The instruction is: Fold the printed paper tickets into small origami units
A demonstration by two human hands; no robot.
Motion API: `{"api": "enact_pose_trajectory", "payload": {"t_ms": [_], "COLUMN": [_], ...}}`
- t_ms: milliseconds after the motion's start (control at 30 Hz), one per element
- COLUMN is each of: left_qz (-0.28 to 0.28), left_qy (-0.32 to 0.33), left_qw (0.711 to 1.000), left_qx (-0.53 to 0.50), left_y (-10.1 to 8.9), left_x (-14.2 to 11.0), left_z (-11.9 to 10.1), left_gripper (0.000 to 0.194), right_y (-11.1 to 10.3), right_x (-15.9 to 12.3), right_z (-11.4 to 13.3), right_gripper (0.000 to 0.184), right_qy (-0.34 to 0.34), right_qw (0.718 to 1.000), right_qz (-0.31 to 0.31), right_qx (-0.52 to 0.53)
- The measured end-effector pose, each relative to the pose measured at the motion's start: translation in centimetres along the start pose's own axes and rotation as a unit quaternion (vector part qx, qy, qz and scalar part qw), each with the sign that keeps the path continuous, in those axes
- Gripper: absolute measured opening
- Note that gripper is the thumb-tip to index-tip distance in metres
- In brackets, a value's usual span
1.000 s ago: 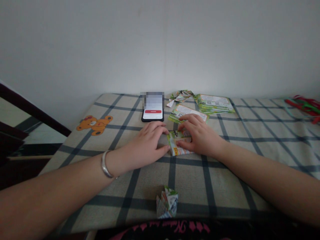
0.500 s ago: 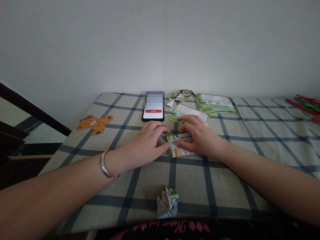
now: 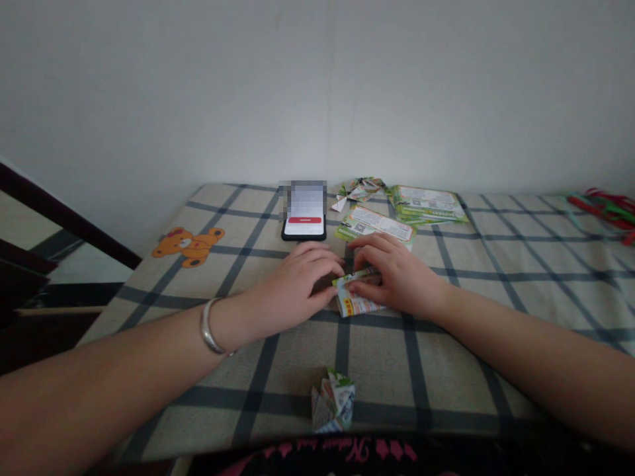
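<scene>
Both hands are on or next to the folded paper [image 3: 358, 305], which lies on the checked cloth [image 3: 292, 357] over the worktop, roughly between them. Left hand [image 3: 303, 277]: part open, fingers bent, we see a clear gap between thumb and forefinger; thumb tip at the paper's left edge, forefinger tip near its far left corner. We can't tell if either tip presses on it. Right hand [image 3: 399, 277]: also part open, fingers curled forward, thumb lying on top of the paper, forefinger at the far edge, palm side hiding the right end. No closed grip that we can make out; whether the fingertips pinch the far edge, we can't tell.

Beyond the right hand we have a printed sheet [image 3: 380, 223], then a stack of leaflets [image 3: 429, 203] and a crumpled-looking folded piece [image 3: 360, 190] by the wall [image 3: 317, 92]. Phone [image 3: 306, 228], screen lit, beyond the left hand. Small folded paper shape [image 3: 333, 401] at the near edge. Bear picture [image 3: 189, 247] on the cloth, far left; red and green items [image 3: 608, 208] far right, blurred. Silver bangle [image 3: 211, 327] on the left wrist.
</scene>
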State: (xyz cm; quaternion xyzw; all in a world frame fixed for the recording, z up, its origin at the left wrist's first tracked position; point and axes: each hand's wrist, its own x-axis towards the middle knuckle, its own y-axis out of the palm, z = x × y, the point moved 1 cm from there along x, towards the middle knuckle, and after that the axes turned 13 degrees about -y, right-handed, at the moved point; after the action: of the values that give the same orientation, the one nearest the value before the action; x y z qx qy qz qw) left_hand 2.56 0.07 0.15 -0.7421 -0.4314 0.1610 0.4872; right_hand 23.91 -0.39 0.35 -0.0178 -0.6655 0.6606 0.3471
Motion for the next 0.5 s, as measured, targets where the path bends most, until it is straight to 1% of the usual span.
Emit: {"api": "enact_pose_trajectory", "payload": {"t_ms": [100,233,500], "left_qz": [0.001,-0.011,-0.029], "left_qy": [-0.006,-0.036,-0.049], "left_qw": [1.000,0.999,0.995], "left_qx": [-0.016,-0.035,-0.077], "left_y": [0.03,-0.02,-0.45], "left_x": [-0.08,-0.22,-0.31], "left_z": [-0.14,-0.33,-0.60], "left_gripper": [0.019,0.023,0.027], "right_y": [-0.08,-0.17,-0.33], "right_x": [0.03,0.08,0.19], "right_z": [-0.06,-0.02,0.65], "right_gripper": [0.027,0.022,0.021], "right_qy": [-0.007,0.001,0.006], "right_qw": [1.000,1.000,0.999], "right_qz": [-0.001,0.008,-0.035], "right_qx": [0.000,0.006,0.016]}}
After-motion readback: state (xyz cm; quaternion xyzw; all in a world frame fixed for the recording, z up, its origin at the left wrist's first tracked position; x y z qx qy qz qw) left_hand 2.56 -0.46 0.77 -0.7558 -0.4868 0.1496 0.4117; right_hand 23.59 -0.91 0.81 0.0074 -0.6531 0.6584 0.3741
